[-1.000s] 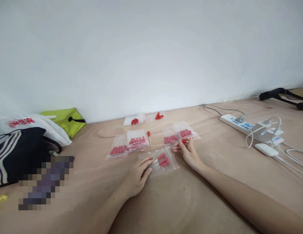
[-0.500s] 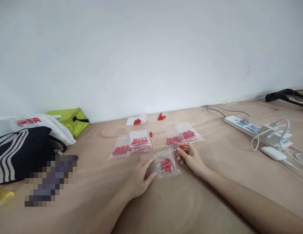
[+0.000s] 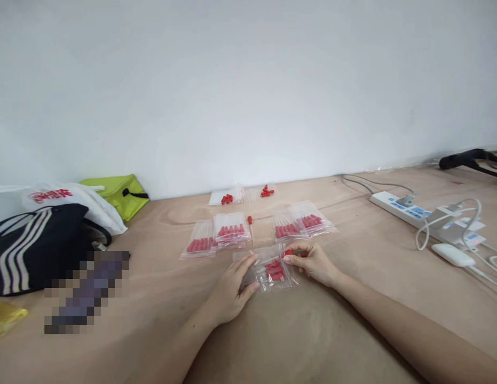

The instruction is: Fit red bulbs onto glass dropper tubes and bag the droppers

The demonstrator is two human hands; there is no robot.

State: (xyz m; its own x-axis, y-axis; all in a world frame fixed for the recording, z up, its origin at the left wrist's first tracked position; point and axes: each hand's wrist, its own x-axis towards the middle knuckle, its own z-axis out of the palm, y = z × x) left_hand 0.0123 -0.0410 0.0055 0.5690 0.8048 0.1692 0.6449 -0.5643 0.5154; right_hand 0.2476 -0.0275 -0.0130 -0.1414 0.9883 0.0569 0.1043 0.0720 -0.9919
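Observation:
In front of me lies a clear zip bag (image 3: 258, 282) with several red-bulbed droppers (image 3: 275, 271) inside. My left hand (image 3: 237, 282) rests on its left end, thumb and fingers spread, the fingertips touching the plastic. At the bag's right end, my right hand (image 3: 310, 263) pinches a dropper by its red bulb (image 3: 288, 253). The tube of this dropper points left into the bag's mouth and is hard to make out. Just beyond the bag, a single loose dropper (image 3: 250, 220) lies on the table, bulb away from me.
Filled dropper bags lie at the left (image 3: 200, 244) and right (image 3: 309, 220). Two bags of loose red bulbs (image 3: 227, 199) are near the wall. A power strip (image 3: 408, 210) with cables stands right; a black striped bag (image 3: 40, 245) and a green bag (image 3: 116, 194) are left.
My right hand has moved left with the dropper, bringing its bulb up to the bag's opening. My left hand stays on the bag. The view has shifted slightly.

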